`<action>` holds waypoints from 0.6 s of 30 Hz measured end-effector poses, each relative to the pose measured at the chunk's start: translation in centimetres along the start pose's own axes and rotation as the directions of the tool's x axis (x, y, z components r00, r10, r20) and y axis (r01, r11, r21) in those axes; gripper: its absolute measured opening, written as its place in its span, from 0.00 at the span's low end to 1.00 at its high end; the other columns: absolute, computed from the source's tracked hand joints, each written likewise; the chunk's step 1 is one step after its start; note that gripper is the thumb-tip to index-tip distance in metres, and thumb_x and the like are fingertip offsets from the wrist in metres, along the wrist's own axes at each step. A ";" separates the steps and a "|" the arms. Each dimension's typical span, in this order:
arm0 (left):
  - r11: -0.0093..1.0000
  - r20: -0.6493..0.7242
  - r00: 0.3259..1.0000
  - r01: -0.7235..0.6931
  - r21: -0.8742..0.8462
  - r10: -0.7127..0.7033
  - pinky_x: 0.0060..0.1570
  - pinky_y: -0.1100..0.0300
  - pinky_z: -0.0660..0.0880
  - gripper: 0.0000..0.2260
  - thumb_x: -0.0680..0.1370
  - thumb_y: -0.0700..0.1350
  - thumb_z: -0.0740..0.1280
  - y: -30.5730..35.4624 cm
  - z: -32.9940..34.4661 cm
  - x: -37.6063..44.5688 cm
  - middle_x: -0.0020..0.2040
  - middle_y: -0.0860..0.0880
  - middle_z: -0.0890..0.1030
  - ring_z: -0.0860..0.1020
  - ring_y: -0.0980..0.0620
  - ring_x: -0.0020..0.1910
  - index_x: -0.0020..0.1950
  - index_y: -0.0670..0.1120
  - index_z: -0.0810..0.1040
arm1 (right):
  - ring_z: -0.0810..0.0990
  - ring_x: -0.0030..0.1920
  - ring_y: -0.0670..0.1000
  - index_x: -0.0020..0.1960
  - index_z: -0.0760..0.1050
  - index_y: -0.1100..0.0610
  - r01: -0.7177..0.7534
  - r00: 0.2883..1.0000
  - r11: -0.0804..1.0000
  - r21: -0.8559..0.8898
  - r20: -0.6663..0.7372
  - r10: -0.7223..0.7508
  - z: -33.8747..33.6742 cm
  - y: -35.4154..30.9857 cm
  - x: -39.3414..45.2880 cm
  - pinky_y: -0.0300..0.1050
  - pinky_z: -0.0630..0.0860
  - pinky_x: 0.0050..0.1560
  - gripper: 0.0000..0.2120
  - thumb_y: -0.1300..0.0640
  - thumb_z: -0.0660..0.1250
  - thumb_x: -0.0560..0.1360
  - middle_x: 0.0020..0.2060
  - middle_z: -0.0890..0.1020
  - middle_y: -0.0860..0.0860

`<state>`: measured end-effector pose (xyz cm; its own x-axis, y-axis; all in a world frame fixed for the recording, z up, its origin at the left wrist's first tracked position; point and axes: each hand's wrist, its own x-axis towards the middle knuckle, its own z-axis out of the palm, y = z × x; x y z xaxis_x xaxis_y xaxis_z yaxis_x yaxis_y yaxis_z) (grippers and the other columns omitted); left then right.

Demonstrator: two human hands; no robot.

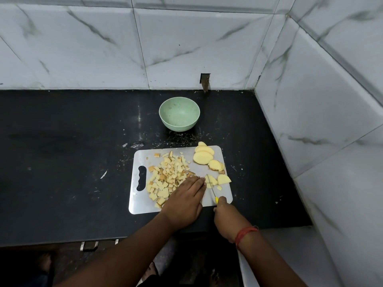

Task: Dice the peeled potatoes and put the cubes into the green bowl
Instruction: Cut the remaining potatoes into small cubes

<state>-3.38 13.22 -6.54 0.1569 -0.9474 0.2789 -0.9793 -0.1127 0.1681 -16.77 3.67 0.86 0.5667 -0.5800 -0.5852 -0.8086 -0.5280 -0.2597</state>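
Dicing in progress: right hand (222, 212) grasps yellow-handled knife (213, 192); left hand (186, 195), fingers flat, pins potato slice (210, 181) on cutting board (224, 195). Advise fingertips clear of blade. Potato cubes (167, 179) piled on board; green bowl (179, 113) beyond, empty.

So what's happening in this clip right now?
A person is dicing potatoes on a cutting board. The right hand holds a yellow-handled knife, cutting a potato piece that the left hand steadies. A pile of cubes and uncut slices lie on the board. The green bowl is empty.
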 end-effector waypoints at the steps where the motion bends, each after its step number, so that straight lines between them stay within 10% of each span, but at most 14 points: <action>1: 1.000 -0.003 1.000 0.000 -0.002 0.000 0.75 0.47 0.66 0.23 0.78 0.46 0.60 0.0 0.0 0.0 0.70 0.41 0.76 0.73 0.41 0.70 0.70 0.38 0.77 | 0.76 0.43 0.54 0.63 0.62 0.61 0.005 1.000 1.000 0.009 0.000 -0.005 0.0 0.0 0.0 0.44 0.68 0.41 0.12 0.61 0.56 0.80 0.47 0.78 0.57; 6: 1.000 0.012 1.000 -0.006 -0.002 0.006 0.75 0.46 0.67 0.23 0.79 0.46 0.60 -0.1 0.1 0.0 0.70 0.41 0.76 0.73 0.41 0.70 0.71 0.38 0.77 | 0.70 0.35 0.47 0.58 0.62 0.59 0.035 0.999 0.999 0.011 -0.013 -0.035 -0.1 0.1 -0.2 0.40 0.63 0.32 0.07 0.60 0.56 0.81 0.34 0.67 0.48; 18: 1.000 0.019 1.000 0.004 0.026 -0.004 0.76 0.48 0.65 0.25 0.79 0.47 0.59 0.0 0.1 0.1 0.70 0.42 0.76 0.72 0.42 0.69 0.73 0.39 0.75 | 0.77 0.56 0.61 0.65 0.63 0.64 -0.013 0.997 0.994 0.108 0.079 0.005 -0.2 0.5 -1.2 0.50 0.72 0.51 0.14 0.60 0.53 0.82 0.57 0.77 0.61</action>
<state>-3.36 13.09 -6.58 0.1587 -0.9524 0.2604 -0.9817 -0.1241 0.1445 -17.83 3.96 1.62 0.5487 -0.5318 -0.6450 -0.8283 -0.4504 -0.3333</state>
